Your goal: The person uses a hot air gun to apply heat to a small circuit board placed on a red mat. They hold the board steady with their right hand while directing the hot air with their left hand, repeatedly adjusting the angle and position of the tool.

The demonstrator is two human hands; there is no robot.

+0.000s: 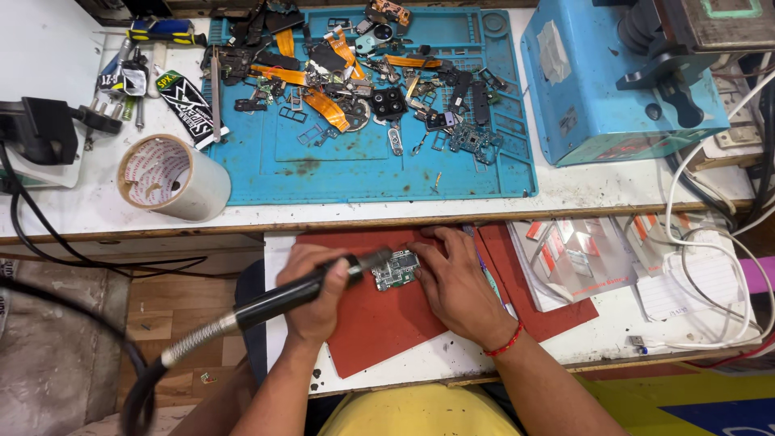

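At the far left edge a black plug adapter (36,129) sits on the white counter (565,190), its dark cable (48,234) looping down over the front edge. Beside it lies a roll of pale tape (173,178) on its side, the hollow core facing the camera. Above the roll are a yellow-and-blue handled tool (165,32) and a black sticker (191,107).

Lower down, the left hand (316,291) is wrapped around a black hot-air handpiece (303,289), fingers closed firmly round the barrel. A ribbed hose (190,343) trails from its rear toward the lower left. Its metal nozzle (375,260) points right, with the tip just over the edge of a small green circuit board (395,270).

The board lies on a red mat (379,323) on the lower counter shelf. The right hand (452,278) rests flat beside the board, fingers spread narrowly and pressing its right edge; a red thread band (507,344) circles the wrist.

Above, a blue work mat (363,173) carries a heap of phone parts (363,73), including orange flex cables and camera modules. To the right stand a blue machine (613,89), clear plastic packets (577,258) and white cables (710,250).
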